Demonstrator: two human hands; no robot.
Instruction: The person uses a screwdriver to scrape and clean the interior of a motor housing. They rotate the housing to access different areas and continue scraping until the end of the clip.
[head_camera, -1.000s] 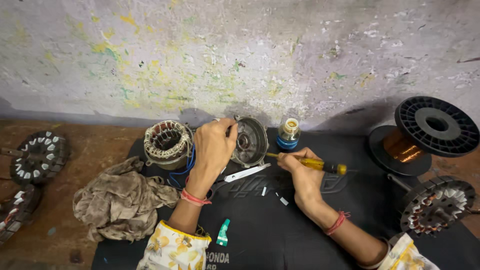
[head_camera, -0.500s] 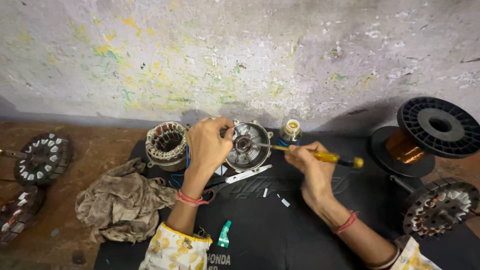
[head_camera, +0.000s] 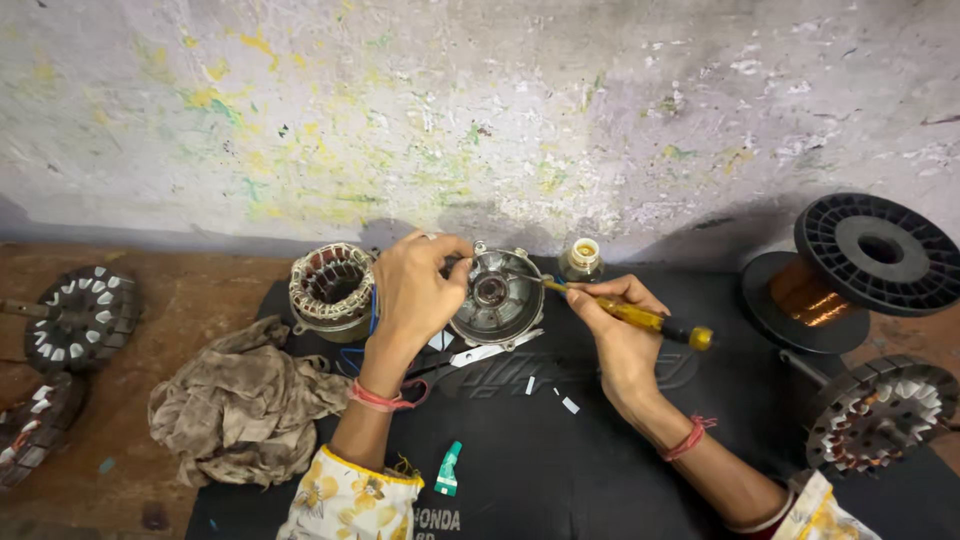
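A big old wall (head_camera: 480, 110) with grey paint and yellow and green specks stands at the back. Below it lies a wide black mat (head_camera: 560, 450) on a brown floor (head_camera: 170, 290).

On the right, a large black plastic spool of shiny copper wire (head_camera: 850, 270) lies on its side at the mat's edge. Below it sits a round metal wheel with white teeth (head_camera: 875, 415). On the far left, another round toothed metal wheel (head_camera: 85, 315) lies on the floor. A crumpled brown cloth (head_camera: 240, 405) lies at the left edge of the mat.

Just left of the hands stands a round metal ring wound with wire (head_camera: 330, 290).

The round grey metal motor cover (head_camera: 495, 297) is in the middle of the mat, near the wall. It is tipped up on its edge so its inside faces us. The left hand (head_camera: 415, 295) holds it by the top left rim, with fingers and thumb pinched tight on the metal.

The right hand (head_camera: 620, 335) has its fingers closed around a yellow screwdriver with a black end (head_camera: 640, 318). The thin metal tip pokes at the top right of the cover.

A small round bottle with a pale cap (head_camera: 582, 260) stands just behind the cover. A little green tube (head_camera: 448, 470) lies on the mat near the left arm. Tiny white bits (head_camera: 568, 404) lie below the hands.
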